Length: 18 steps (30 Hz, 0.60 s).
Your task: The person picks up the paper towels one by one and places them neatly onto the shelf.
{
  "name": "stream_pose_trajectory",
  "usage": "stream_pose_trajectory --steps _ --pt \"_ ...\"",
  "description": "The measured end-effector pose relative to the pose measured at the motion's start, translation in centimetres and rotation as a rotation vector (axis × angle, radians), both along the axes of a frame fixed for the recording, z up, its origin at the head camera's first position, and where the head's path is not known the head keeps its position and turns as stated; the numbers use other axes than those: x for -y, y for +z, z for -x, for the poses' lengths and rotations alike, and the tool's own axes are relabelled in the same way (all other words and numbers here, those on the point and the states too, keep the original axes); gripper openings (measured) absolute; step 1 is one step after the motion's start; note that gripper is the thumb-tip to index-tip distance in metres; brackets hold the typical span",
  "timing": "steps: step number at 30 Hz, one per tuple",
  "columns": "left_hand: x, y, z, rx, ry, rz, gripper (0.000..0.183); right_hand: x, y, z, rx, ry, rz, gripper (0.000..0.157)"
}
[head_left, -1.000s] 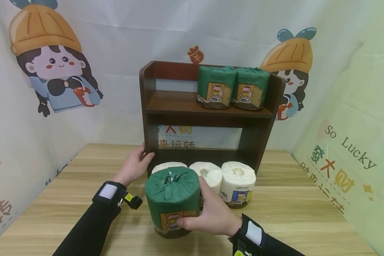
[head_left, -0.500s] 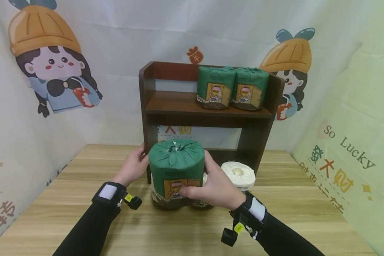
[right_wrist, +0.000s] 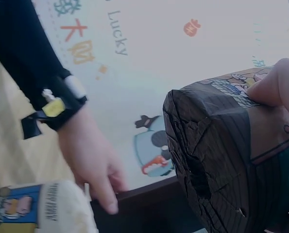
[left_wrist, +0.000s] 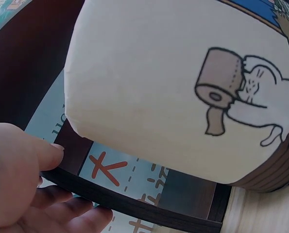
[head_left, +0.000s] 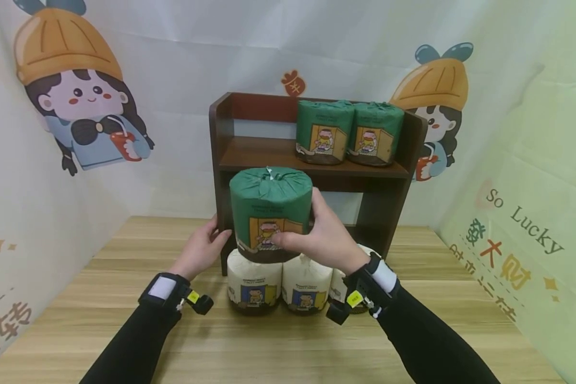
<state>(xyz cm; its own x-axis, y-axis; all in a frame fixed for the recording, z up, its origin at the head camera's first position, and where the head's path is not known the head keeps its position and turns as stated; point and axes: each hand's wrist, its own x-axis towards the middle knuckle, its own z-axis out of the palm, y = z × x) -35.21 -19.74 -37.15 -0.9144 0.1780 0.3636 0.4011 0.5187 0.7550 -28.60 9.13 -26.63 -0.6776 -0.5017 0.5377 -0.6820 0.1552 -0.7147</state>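
My right hand [head_left: 333, 240] holds a green-wrapped toilet paper roll [head_left: 271, 200] upright, thumb on its printed front and fingers around the right side. It hangs in front of the shelf's lower opening, just below the upper board. In the right wrist view the roll's crinkled dark brown bottom [right_wrist: 207, 160] shows. At the left, my left hand [head_left: 201, 250] grips the side panel of the dark brown shelf [head_left: 269, 154]. The left wrist view shows the thumb on one side of the panel edge [left_wrist: 134, 208] and fingers on the other.
Two green-wrapped rolls [head_left: 324, 133] stand side by side at the right of the upper board. Below, a row of three white-wrapped rolls [head_left: 254, 282] stands at the shelf's foot, the right one partly behind my right wrist. A printed curtain [head_left: 173, 133] closes off the wooden table [head_left: 249, 346].
My right hand has lifted the green toilet paper roll up and slightly right, from low in front of the white rolls to above them. My left hand stays on the shelf panel.
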Motion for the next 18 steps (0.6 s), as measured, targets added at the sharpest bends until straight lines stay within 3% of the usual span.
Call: stream_pose_trajectory --steps 3,11,15,18 --pt "0.0 0.0 -0.1 0.000 0.000 -0.009 0.055 0.3 1.3 0.3 -0.008 -0.023 0.012 0.080" --pt "-0.1 0.0 0.1 -0.008 0.021 0.009 0.055 0.7 5.2 -1.2 -0.003 -0.066 0.041 0.073" --pt "-0.1 -0.1 0.2 -0.014 0.024 0.016 0.055 0.7 6.0 -0.6 0.011 -0.104 0.055 0.073" --pt "-0.1 -0.1 0.1 -0.017 0.021 0.012 0.054 0.5 5.9 0.7 0.006 -0.132 0.055 0.076"
